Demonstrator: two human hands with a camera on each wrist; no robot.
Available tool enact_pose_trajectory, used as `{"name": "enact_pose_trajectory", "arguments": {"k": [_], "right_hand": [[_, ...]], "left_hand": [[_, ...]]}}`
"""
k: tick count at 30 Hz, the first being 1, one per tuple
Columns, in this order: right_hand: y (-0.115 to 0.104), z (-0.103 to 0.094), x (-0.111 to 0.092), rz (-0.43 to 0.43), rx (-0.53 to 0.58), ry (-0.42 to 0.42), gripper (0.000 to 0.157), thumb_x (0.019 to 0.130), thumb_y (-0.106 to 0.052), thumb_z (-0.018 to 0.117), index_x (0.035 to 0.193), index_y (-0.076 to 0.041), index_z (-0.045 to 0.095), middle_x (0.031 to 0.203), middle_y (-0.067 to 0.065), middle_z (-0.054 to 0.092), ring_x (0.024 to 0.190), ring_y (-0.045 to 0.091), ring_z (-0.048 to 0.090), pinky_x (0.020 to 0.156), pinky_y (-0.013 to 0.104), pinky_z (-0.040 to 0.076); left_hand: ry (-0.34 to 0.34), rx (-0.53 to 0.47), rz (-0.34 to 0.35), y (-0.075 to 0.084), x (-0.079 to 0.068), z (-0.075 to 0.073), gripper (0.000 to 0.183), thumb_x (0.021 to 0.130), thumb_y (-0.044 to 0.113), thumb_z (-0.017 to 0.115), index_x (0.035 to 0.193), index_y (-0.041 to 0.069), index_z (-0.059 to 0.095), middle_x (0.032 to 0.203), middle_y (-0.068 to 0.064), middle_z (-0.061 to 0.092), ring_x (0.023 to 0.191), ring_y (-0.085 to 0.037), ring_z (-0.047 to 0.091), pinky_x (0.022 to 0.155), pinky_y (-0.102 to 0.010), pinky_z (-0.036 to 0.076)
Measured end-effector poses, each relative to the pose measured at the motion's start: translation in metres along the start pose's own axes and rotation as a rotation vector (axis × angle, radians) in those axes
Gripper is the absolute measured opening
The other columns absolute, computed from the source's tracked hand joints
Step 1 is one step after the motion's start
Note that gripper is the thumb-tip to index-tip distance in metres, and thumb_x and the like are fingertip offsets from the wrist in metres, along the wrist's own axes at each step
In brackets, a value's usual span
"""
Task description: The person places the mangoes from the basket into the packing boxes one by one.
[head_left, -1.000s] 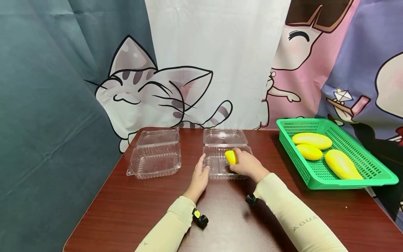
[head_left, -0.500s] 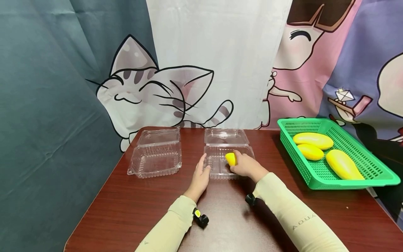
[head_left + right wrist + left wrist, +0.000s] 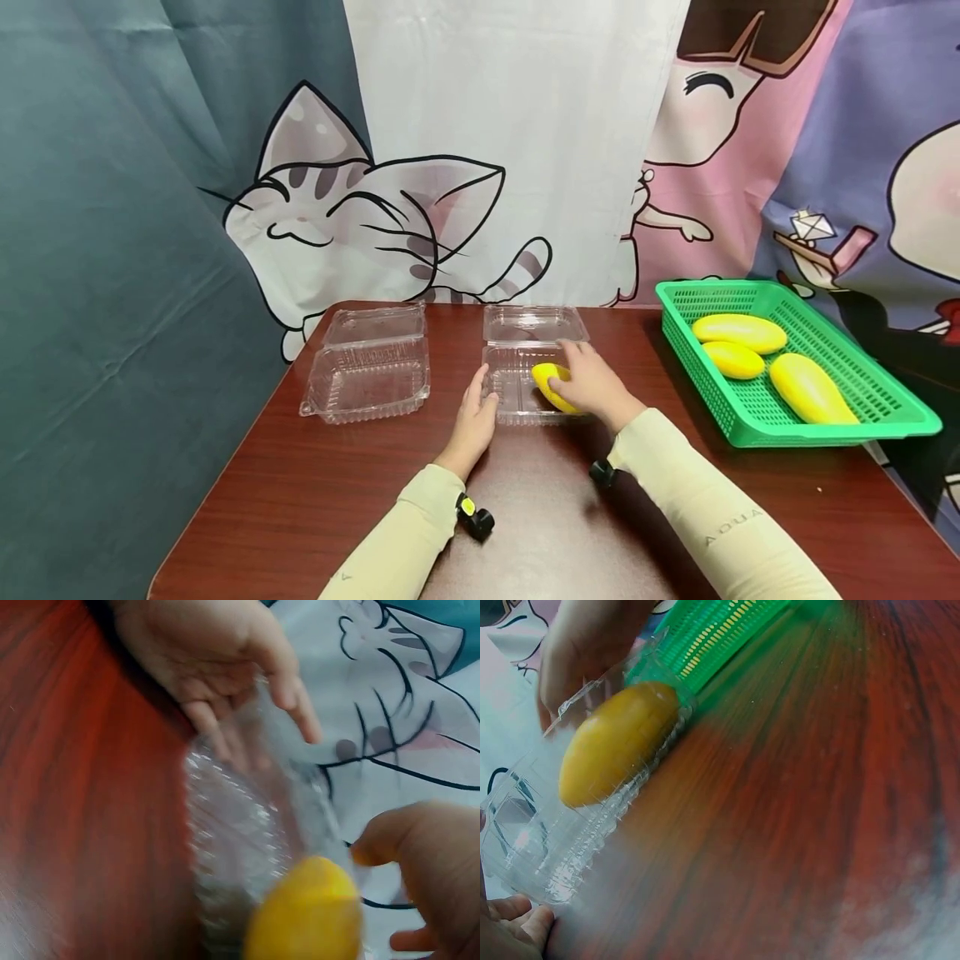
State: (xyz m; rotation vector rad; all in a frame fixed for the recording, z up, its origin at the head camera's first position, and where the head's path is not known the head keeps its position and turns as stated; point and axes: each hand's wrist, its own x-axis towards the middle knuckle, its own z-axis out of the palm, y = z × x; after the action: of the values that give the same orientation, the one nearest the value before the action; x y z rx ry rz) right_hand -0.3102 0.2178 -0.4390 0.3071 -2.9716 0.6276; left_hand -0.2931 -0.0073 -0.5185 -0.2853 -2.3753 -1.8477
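A yellow mango (image 3: 551, 385) lies tilted in the right part of a clear hinged plastic box (image 3: 512, 392), whose lid stands folded back. My right hand (image 3: 595, 385) is just over the mango with its fingers spread. In the right wrist view, a gap shows between the thumb (image 3: 382, 838) and the mango (image 3: 309, 915). My left hand (image 3: 474, 421) rests against the box's left side, its fingers nearly straight. Through the clear wall, the left wrist view shows the whole mango (image 3: 619, 742) inside.
Left of it stands a second clear box (image 3: 367, 387) with its lid folded back. A green mesh basket (image 3: 757, 433) at the right holds three yellow mangoes (image 3: 813, 390). A printed cloth (image 3: 517, 125) hangs behind the brown table (image 3: 315, 517).
My right hand has let go of the mango and shifted slightly right, its fingers spreading. The mango now lies lower in the box. My left hand stays at the box's side.
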Motion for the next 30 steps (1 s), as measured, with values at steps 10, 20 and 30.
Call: {"name": "enact_pose_trajectory", "arguments": {"k": [10, 20, 30], "right_hand": [[0.054, -0.085, -0.003, 0.079, 0.056, 0.214, 0.069, 0.094, -0.027, 0.060, 0.151, 0.003, 0.034, 0.145, 0.034, 0.040, 0.133, 0.049, 0.040, 0.109, 0.064, 0.032], [0.134, -0.136, -0.028, 0.276, 0.020, 0.240, 0.077, 0.095, -0.033, 0.056, 0.152, 0.010, 0.025, 0.139, 0.046, 0.033, 0.125, 0.061, 0.035, 0.098, 0.071, 0.033], [0.190, -0.155, -0.062, 0.429, -0.026, 0.193, 0.082, 0.096, -0.041, 0.053, 0.148, 0.016, 0.025, 0.131, 0.051, 0.028, 0.112, 0.062, 0.033, 0.089, 0.071, 0.033]], "left_hand": [[0.003, -0.009, -0.001, -0.001, 0.001, -0.002, 0.056, 0.102, 0.010, 0.048, 0.156, 0.010, 0.036, 0.153, -0.024, 0.041, 0.137, -0.041, 0.045, 0.110, -0.059, 0.037], [0.005, -0.010, -0.012, -0.002, 0.003, -0.006, 0.056, 0.103, 0.010, 0.047, 0.157, 0.012, 0.035, 0.156, -0.020, 0.037, 0.139, -0.041, 0.043, 0.110, -0.059, 0.036], [0.001, -0.007, -0.041, -0.003, 0.001, -0.003, 0.056, 0.104, 0.013, 0.048, 0.158, 0.019, 0.035, 0.157, -0.015, 0.038, 0.139, -0.036, 0.044, 0.110, -0.058, 0.036]]}}
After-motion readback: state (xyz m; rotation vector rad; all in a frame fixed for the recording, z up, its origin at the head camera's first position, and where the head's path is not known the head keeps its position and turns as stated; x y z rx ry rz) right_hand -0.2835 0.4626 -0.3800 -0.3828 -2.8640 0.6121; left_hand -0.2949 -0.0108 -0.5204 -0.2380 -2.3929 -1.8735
